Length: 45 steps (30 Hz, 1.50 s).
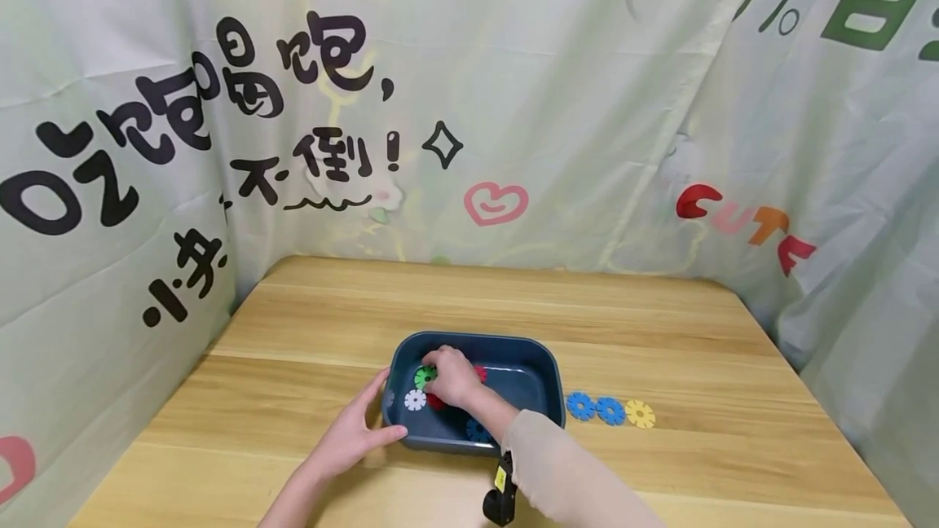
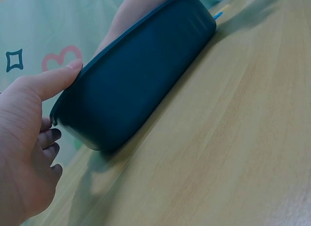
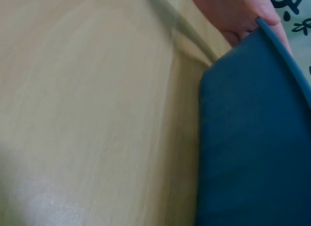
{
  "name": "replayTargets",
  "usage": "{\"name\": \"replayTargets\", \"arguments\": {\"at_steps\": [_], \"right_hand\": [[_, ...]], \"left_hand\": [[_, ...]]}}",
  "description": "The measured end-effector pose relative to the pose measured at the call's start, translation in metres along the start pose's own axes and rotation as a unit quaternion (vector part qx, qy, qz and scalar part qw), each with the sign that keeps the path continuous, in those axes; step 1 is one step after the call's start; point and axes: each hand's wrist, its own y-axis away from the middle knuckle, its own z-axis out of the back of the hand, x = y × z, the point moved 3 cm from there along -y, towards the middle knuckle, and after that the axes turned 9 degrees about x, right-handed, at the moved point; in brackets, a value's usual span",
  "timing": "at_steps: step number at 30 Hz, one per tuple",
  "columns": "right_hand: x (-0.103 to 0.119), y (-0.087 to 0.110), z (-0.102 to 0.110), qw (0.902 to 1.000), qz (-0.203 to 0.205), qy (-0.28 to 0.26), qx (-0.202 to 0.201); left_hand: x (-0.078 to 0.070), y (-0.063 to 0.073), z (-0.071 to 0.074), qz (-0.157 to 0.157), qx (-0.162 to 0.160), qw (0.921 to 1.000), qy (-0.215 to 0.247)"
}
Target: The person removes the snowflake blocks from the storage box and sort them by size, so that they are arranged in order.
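Head view: left hand (image 1: 354, 430) grips the tub (image 1: 526, 385) at its left end. Right hand (image 1: 456, 379) inside, fingers at green disc (image 1: 422, 377); cannot tell if pinching. Risk: white disc (image 1: 415, 400) close by, could snag; thin edges might slip.

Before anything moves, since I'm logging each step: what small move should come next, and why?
Probably the right hand should secure the green disc and lift it: its fingers are at that disc, though the grip is unclear; the left hand holds the tray, and three discs lie lined up outside.
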Motion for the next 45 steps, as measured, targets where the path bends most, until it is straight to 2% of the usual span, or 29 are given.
{"name": "replayTargets", "arguments": {"at_steps": [5,13,20,26,30,36,41,45], "right_hand": [[0.001,0.000,-0.002,0.9999,-0.004,0.015,0.008],[0.002,0.001,0.001,0.9999,0.011,-0.007,0.002],[0.003,0.002,0.003,0.9982,0.028,-0.053,0.008],[0.004,0.005,0.017,0.9937,0.034,-0.107,0.003],[0.001,0.007,0.028,0.9873,0.023,-0.157,0.010],[-0.008,0.017,0.045,0.9713,0.013,-0.237,0.013],[-0.020,0.028,0.064,0.9573,0.005,-0.289,-0.007],[-0.032,0.039,0.077,0.9502,-0.003,-0.311,-0.027]], "left_hand": [[0.000,0.000,0.001,0.002,0.003,1.0000,-0.002],[-0.001,-0.001,0.001,0.004,0.000,1.0000,-0.006],[0.002,0.001,-0.001,0.012,0.000,0.9999,-0.004],[0.000,0.001,0.000,0.014,0.002,0.9999,-0.005],[-0.003,0.000,0.000,0.011,-0.002,0.9999,-0.012],[-0.002,-0.001,0.000,0.005,-0.003,0.9998,-0.016],[-0.001,-0.001,-0.001,0.004,-0.009,0.9998,-0.020],[0.000,-0.001,0.000,0.003,-0.010,0.9997,-0.023]]}}
